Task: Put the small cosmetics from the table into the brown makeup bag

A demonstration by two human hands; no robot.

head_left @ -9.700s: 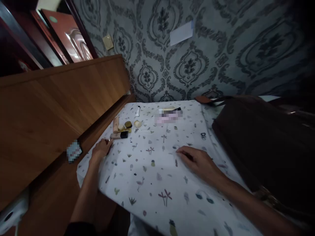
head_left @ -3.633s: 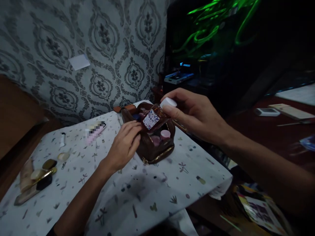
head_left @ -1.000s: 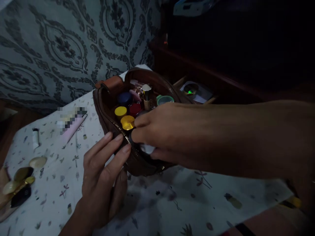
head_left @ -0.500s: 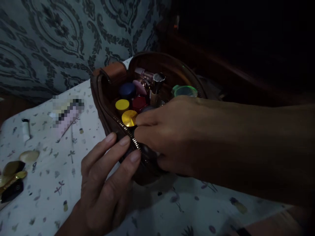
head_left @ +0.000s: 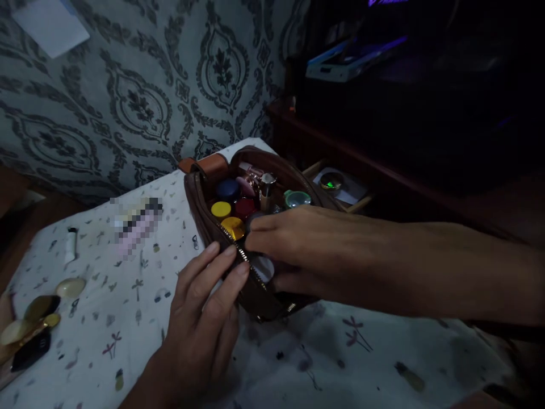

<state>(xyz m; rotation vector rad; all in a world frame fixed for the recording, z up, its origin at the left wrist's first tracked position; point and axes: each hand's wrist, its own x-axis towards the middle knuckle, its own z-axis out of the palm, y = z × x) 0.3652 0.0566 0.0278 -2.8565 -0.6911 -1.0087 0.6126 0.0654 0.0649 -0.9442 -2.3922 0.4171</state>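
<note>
A brown zip bag (head_left: 255, 295) stands unzipped on the cloth, packed with small items. Inside show a yellow cap (head_left: 221, 211), a shiny gold lid (head_left: 233, 228), a blue lid (head_left: 228, 190), a dark red lid (head_left: 244, 208), a makeup brush (head_left: 267, 190) and a green-rimmed round item (head_left: 297, 199). My right hand (head_left: 293, 241) reaches into the bag with its fingers curled together; whatever they hold is hidden. Under it a pale round surface (head_left: 263, 268) is partly visible. Stretched and slightly apart, the fingers of my left hand (head_left: 204, 301) rest on the bag's near zip edge.
A printed white cloth (head_left: 149, 307) covers the table. On its left lie a small white tube (head_left: 71, 245), a blurred pinkish packet (head_left: 138, 227), a pale oval item (head_left: 70, 287) and a dark compact-like item (head_left: 32, 349). Behind the bag is an opened drawer (head_left: 360, 203).
The view has shifted, bringing the drawer and a blue-edged object at the back into sight. My right hand has drawn back slightly within the bag, exposing the pale round surface.
</note>
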